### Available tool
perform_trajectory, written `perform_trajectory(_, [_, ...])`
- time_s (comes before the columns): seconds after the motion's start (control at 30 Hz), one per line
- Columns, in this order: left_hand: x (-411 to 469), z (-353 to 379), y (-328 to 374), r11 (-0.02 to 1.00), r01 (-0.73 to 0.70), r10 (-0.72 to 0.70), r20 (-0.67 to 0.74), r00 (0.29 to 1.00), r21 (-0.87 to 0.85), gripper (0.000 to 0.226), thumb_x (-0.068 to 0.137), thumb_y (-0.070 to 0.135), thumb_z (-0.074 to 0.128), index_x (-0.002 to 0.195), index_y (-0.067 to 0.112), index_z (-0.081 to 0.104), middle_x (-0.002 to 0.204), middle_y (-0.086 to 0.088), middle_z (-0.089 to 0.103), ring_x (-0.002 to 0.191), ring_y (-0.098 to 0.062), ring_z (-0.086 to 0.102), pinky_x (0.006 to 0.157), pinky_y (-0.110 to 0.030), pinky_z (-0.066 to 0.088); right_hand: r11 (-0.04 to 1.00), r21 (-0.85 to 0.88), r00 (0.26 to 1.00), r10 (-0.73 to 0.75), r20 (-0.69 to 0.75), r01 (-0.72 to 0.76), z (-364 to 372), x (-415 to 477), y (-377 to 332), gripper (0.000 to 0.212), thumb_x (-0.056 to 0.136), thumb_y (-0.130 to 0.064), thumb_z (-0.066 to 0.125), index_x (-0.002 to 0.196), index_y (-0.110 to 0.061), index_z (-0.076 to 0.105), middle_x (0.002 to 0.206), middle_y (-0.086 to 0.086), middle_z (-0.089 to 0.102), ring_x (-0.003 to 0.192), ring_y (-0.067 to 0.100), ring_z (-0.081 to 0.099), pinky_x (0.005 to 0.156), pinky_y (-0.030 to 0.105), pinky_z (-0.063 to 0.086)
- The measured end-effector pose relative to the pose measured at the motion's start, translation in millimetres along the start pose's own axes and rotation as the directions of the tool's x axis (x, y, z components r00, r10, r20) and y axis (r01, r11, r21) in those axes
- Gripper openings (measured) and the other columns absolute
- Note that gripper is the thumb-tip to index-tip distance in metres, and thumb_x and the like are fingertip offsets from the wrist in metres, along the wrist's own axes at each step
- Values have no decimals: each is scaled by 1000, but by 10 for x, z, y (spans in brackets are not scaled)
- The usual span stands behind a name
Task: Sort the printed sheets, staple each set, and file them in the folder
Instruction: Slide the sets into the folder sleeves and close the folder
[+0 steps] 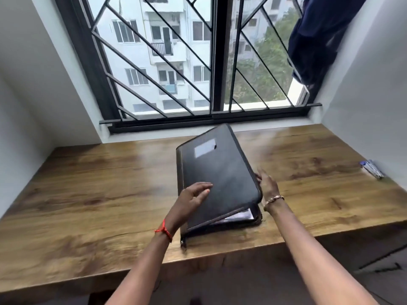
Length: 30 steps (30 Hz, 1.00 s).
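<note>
A dark zip folder (222, 172) lies in the middle of the wooden table (99, 190), its cover raised a little along the right and near edges. White printed sheets (239, 216) show in the gap at the near right corner. My left hand (193, 197) rests flat on the cover near its left side, fingers straight. My right hand (267, 186) is at the folder's right edge, fingertips on the rim of the cover; the grip is blurred. A stapler (372, 169) lies far right on the table.
The table runs wall to wall below a barred window (211, 62). A dark blue cloth (319, 36) hangs at the upper right. The table's near edge drops off just below the folder's zip corner.
</note>
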<state>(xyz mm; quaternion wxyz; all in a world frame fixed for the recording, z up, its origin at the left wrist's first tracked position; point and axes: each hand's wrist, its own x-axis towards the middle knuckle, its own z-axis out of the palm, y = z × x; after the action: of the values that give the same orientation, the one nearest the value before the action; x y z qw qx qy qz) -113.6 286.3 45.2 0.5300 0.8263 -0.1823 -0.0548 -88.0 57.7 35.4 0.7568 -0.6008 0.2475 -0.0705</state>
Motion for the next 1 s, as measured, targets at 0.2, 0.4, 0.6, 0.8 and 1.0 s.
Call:
perform_trajectory(0.2, [43, 259, -525, 884, 88, -187, 174, 967, 459, 47, 95, 22, 50, 140, 17, 39, 155, 0, 18, 145, -16, 8, 117, -36, 13, 814, -581, 999, -19, -43, -10, -389, 78, 445, 13, 79, -10, 69, 87, 1, 71, 75, 9, 65, 70, 18, 54, 57, 19, 40])
perform_trajectory(0.4, [12, 384, -664, 674, 76, -338, 216, 916, 735, 62, 97, 40, 39, 149, 29, 6, 156, 0, -15, 143, -21, -15, 114, -48, -2, 508, -852, 991, -28, 131, 128, -237, -55, 607, 63, 88, -23, 59, 143, -4, 33, 152, 13, 26, 141, 23, 26, 111, 26, 23])
perform_trajectory(0.6, [-4, 419, -738, 632, 29, -333, 237, 912, 775, 64, 98, 44, 30, 148, 26, -6, 155, -1, -21, 142, -21, -19, 114, -47, -7, 194, -962, 981, -15, 192, 191, -243, -45, 859, 67, 98, -41, 32, 149, -14, -1, 156, 5, -16, 145, 17, -13, 117, 35, -4])
perform_trajectory(0.8, [-23, 453, -850, 640, 7, -295, 237, 926, 769, 92, 71, 80, -8, 146, 29, -11, 145, 4, -34, 138, -17, -28, 113, -44, -12, 85, -974, 977, -11, 212, 212, -269, -15, 953, 67, 99, -43, 26, 148, -11, -8, 156, 6, -19, 145, 19, -15, 117, 36, -5])
perform_trajectory(1.0, [-37, 467, -908, 664, 18, -269, 217, 938, 747, 126, 33, 81, -40, 146, 31, -13, 140, 7, -37, 129, -12, -34, 112, -43, -12, 60, -973, 975, -33, 221, 222, -276, -36, 984, 67, 99, -43, 24, 148, -11, -9, 155, 7, -18, 145, 20, -14, 117, 36, -4])
